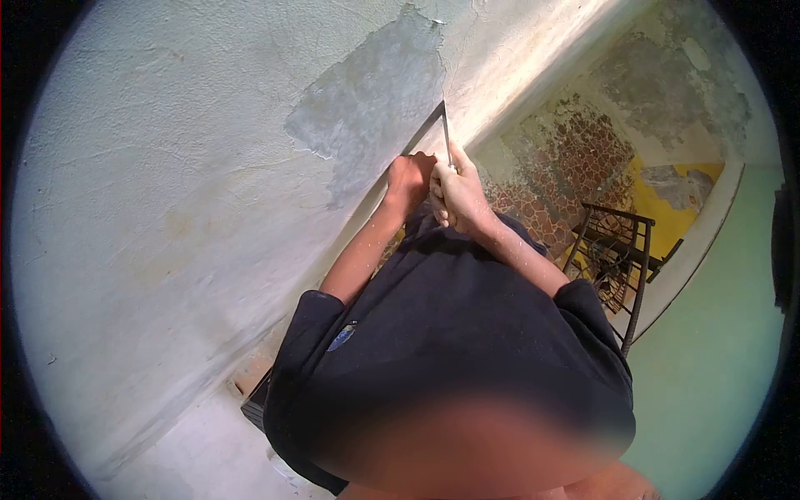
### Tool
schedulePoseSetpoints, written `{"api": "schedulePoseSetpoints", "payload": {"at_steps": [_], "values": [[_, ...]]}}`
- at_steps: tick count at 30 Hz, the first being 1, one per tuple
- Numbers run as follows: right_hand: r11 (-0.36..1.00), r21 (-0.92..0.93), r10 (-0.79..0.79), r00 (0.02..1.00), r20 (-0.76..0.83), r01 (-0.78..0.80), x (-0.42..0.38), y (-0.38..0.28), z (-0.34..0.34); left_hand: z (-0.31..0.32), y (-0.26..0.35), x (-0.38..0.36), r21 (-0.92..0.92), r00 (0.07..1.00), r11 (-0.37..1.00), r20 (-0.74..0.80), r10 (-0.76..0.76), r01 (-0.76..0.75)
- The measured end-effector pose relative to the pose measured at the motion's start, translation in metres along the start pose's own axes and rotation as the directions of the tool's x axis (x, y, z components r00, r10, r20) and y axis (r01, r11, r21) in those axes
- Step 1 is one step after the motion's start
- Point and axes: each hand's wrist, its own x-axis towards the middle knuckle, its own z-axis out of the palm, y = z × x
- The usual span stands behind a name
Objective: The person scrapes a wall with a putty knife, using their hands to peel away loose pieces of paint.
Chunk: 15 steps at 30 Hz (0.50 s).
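Note:
My right hand (460,193) is wrapped round the lower end of a thin, straight metal scraper (447,137). Its narrow blade points up, with the tip right at the wall (192,108) beside a bare grey patch (367,92) edged with flaking paint. Close against the right hand, my left hand (409,179) is closed in a fist near the wall; what its fingers hold is hidden. A dark shadow band runs along the wall from the blade tip down toward the left fist. Pale specks dot both forearms.
A dark metal rack (617,250) stands at the right. Behind it are a yellow surface (671,212) and a worn, patterned red-brown floor (583,150). A pale green surface (717,333) fills the lower right. Something black and ridged (257,404) shows at lower left beside my body.

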Motion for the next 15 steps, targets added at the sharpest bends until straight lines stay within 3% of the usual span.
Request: {"api": "schedulePoseSetpoints", "payload": {"at_steps": [4,6,7,9,10,11,12,13,14,15], "values": [[1.000,0.015,-0.008,0.999,-0.033,0.008,0.001,-0.002,-0.001,0.009,0.002,-0.004,0.043,0.994,0.998,-0.099,-0.045,0.050],[1.000,-0.001,-0.025,0.998,-0.058,0.025,0.006,0.004,-0.007,0.007,0.001,-0.012,-0.096,0.957,0.994,-0.290,0.014,-0.044],[0.999,-0.015,-0.043,0.996,-0.083,0.042,0.008,0.007,-0.010,0.004,0.002,-0.015,-0.097,0.957,0.994,-0.291,0.015,-0.045],[0.999,-0.020,-0.051,0.996,-0.075,0.049,0.009,0.008,-0.014,-0.002,0.006,-0.015,-0.196,0.990,0.981,-0.138,-0.017,-0.011],[0.998,0.015,-0.062,0.996,-0.061,0.063,0.008,0.008,-0.013,0.054,-0.017,-0.007,-0.743,0.966,0.667,-0.130,-0.223,0.054],[0.996,0.051,-0.074,0.996,-0.045,0.076,0.007,0.009,-0.011,0.038,-0.008,-0.012,-0.744,0.964,0.666,-0.136,-0.227,0.052],[0.996,0.047,-0.077,0.996,-0.039,0.079,0.005,0.009,-0.010,0.020,0.000,-0.017,-0.437,0.974,0.899,-0.192,-0.117,0.022],[0.975,0.001,-0.219,0.962,-0.162,0.222,0.003,0.009,-0.010,0.007,0.006,-0.020,-0.062,0.979,0.998,-0.202,0.004,-0.017],[0.932,-0.060,-0.359,0.892,-0.273,0.357,0.002,0.007,-0.011,0.015,0.003,-0.016,0.115,0.980,0.993,-0.198,0.006,0.018],[0.937,-0.027,-0.342,0.903,-0.261,0.348,-0.003,0.002,-0.017,0.013,0.006,-0.015,0.117,0.977,0.993,-0.212,0.001,0.024]]}}
